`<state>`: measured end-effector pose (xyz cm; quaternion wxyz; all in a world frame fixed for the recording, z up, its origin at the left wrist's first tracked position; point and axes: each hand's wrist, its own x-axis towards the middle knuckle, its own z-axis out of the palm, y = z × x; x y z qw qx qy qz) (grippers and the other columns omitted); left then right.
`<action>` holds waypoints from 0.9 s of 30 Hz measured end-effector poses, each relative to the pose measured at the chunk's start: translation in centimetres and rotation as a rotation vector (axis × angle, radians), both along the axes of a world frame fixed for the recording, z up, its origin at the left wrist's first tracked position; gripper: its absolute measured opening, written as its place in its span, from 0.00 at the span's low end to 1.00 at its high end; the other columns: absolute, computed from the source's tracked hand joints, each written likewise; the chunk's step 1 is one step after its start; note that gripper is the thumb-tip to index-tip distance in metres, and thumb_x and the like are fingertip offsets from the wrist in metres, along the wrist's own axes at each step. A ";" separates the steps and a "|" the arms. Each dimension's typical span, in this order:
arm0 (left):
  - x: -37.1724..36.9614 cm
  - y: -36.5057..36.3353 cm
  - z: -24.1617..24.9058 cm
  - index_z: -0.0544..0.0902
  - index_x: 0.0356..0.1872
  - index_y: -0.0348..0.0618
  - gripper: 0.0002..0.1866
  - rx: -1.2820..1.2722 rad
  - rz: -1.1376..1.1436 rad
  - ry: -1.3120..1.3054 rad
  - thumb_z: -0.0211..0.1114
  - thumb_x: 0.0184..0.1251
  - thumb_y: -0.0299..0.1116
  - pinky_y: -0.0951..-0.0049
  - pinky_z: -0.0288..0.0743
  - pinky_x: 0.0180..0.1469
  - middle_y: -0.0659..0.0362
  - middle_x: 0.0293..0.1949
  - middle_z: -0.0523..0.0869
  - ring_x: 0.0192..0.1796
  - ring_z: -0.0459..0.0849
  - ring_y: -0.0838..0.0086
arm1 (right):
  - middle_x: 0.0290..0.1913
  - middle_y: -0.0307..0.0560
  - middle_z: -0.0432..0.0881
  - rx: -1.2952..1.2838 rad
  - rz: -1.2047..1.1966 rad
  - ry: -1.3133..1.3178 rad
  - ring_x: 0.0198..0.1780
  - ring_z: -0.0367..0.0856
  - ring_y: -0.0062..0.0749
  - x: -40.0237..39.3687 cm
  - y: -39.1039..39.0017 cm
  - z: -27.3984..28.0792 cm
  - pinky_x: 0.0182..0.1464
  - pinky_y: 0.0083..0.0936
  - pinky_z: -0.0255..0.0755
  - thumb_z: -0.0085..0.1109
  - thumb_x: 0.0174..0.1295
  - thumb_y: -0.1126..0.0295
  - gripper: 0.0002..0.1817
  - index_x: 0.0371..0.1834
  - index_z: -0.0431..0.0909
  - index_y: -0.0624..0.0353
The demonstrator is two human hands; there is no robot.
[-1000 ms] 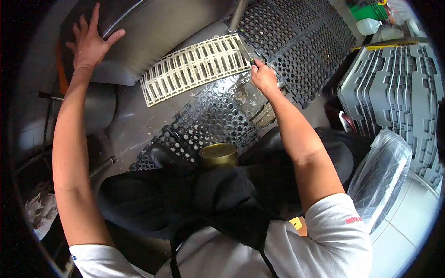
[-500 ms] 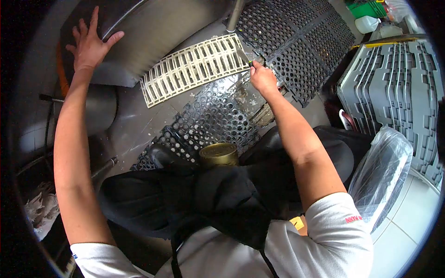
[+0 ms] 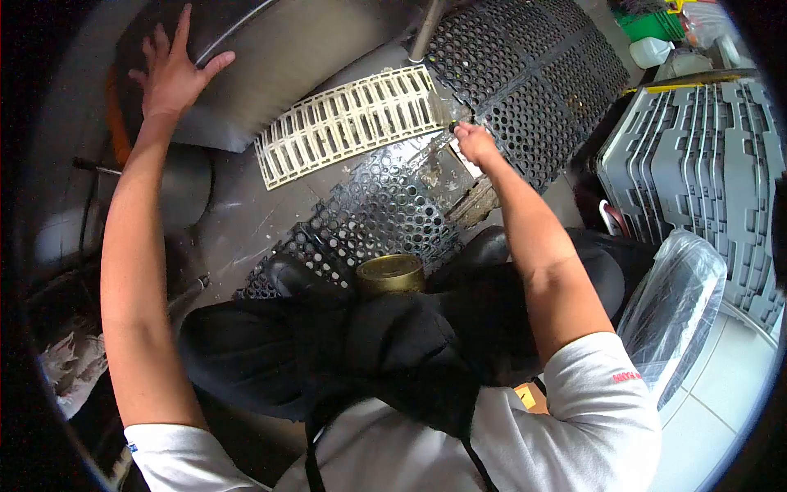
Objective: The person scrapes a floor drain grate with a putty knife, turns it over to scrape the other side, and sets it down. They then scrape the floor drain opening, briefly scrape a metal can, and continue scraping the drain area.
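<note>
My left hand (image 3: pixel 174 78) is spread flat against a brushed steel panel (image 3: pixel 270 66), fingers apart. Closed around the handle of a scraper (image 3: pixel 454 125), my right hand (image 3: pixel 478 146) is at the right end of a cream plastic drain grate (image 3: pixel 348 123). The scraper's dark handle has a green mark; its blade is hard to make out against the wet floor. Below the hand lies an open floor channel (image 3: pixel 443 176) with dirty, wet edges. A gold tin can (image 3: pixel 390 275) stands between my feet.
Black perforated rubber mats (image 3: pixel 525 74) cover the floor at the back right, and another wet mat (image 3: pixel 369 213) lies before me. Grey crates (image 3: pixel 697 172) are stacked at right, beside a clear plastic bag (image 3: pixel 676 303). A metal leg (image 3: pixel 425 33) stands behind the grate.
My right hand with the scraper has drawn slightly back and right, off the grate's end. The left hand stays on the panel; the whole view has shifted a little.
</note>
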<state>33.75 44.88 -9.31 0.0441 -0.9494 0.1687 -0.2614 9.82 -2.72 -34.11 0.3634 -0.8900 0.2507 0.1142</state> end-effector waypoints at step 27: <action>0.2 -0.1 -0.4 0.46 0.81 0.76 0.60 -0.029 -0.013 -0.019 0.63 0.47 0.80 0.15 0.39 0.67 0.42 0.80 0.49 0.80 0.43 0.38 | 0.42 0.45 0.88 0.377 -0.315 -0.050 0.28 0.80 0.25 0.0 1.3 1.9 0.36 0.27 0.76 0.55 0.72 0.58 0.24 0.67 0.76 0.58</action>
